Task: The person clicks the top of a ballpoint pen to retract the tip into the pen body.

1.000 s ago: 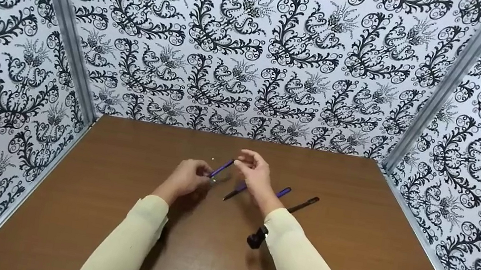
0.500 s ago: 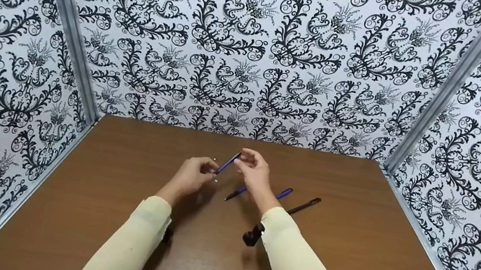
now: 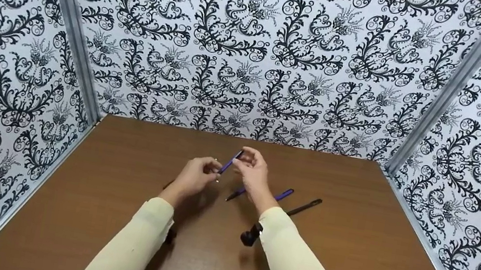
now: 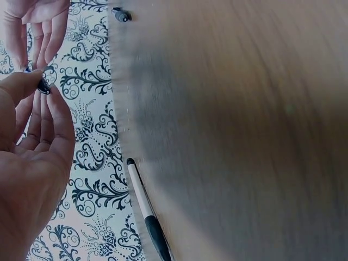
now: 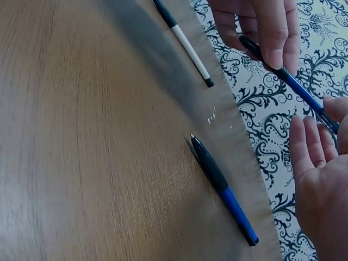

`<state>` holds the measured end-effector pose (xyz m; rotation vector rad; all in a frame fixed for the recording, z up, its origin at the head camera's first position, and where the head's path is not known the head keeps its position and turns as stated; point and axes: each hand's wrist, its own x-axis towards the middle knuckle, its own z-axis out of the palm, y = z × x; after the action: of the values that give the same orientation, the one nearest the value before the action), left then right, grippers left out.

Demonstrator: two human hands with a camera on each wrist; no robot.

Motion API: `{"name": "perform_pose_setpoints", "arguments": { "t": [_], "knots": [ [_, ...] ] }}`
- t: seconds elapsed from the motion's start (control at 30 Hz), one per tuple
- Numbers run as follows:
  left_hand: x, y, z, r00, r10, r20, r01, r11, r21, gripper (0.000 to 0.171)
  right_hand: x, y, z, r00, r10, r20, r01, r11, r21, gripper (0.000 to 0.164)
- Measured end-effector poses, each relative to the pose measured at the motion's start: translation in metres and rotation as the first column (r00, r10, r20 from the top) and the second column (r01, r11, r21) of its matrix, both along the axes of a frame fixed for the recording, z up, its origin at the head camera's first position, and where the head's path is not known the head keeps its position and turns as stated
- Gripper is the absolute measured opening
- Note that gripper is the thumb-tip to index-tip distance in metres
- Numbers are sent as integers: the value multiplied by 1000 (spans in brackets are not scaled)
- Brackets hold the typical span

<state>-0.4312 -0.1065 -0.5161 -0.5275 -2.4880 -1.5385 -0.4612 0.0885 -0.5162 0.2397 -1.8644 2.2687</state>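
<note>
Both hands hold a blue pen with a black grip (image 5: 302, 93) between them, raised over the table. My left hand (image 3: 196, 175) pinches its black grip end between thumb and fingers. At the opposite end, the thumb and fingertips of my right hand (image 3: 254, 171) grip the pen, the other fingers spread loosely. A second blue pen (image 5: 227, 197) lies on the table, partly covered by my right hand in the head view. In the left wrist view, a white pen with a black grip (image 4: 142, 198) rests on the tabletop; in the head view my left hand mostly hides it.
Right of my right wrist lies a black pen (image 3: 305, 206) on the brown wooden table (image 3: 348, 248). Patterned black-and-white walls (image 3: 251, 69) enclose the back and sides. A black wrist-camera piece (image 3: 248, 236) sticks out beneath my right sleeve.
My left hand has moved slightly up and to the right with the held pen, which now stands a little steeper. The right hand keeps its grip; the pens on the table lie as before.
</note>
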Motion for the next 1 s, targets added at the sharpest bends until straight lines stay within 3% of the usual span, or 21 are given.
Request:
{"name": "perform_pose_setpoints", "arguments": {
  "t": [0.33,1.0],
  "knots": [
    [1,2,0,999,-22,50,22,1000,11,15,2,-4,0,1000,-1,-8,0,999,-47,49],
    [4,6,0,999,-32,28,30,999,46,17,5,-9,3,999,-33,23,35,997,-74,51]
  ]
}}
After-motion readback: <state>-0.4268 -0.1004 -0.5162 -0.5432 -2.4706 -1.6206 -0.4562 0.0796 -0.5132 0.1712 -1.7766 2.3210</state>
